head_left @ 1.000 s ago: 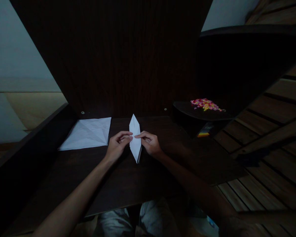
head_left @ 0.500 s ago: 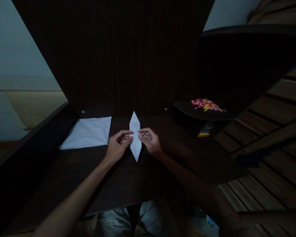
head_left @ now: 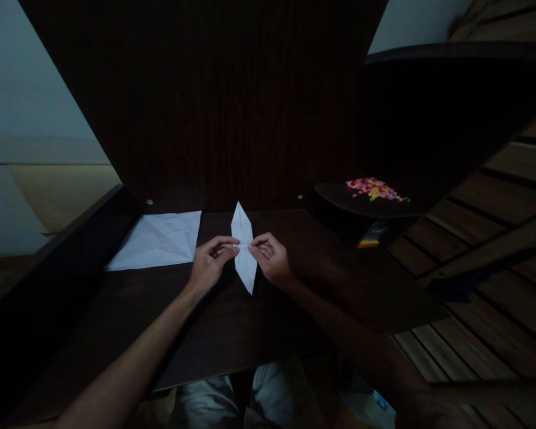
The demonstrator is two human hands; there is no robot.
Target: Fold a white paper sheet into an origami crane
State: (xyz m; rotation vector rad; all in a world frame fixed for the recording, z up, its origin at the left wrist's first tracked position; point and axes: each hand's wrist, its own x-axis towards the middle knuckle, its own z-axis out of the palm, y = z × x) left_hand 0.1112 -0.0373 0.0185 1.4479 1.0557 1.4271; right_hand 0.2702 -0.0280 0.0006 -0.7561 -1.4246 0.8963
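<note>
A folded white paper (head_left: 242, 229), long and pointed at both ends, is held upright in front of me above the dark tabletop. My left hand (head_left: 212, 259) pinches its left edge near the middle between thumb and fingers. On the opposite edge, at about the same height, my right hand (head_left: 271, 256) pinches it too. Creases run along and across the paper, and its lower tip shows more than one layer. White creased sheets (head_left: 161, 241) lie flat to the left of my left hand.
Small pink, red and yellow pieces (head_left: 375, 189) are heaped on a curved corner shelf (head_left: 339, 199) at the right. A dark panel (head_left: 223, 107) rises behind the tabletop (head_left: 232, 339). A low side board (head_left: 62, 238) borders the left.
The folded paper has tilted slightly, its upper tip shifting left and its lower tip a little right. Both hands keep their pinch and have moved slightly left.
</note>
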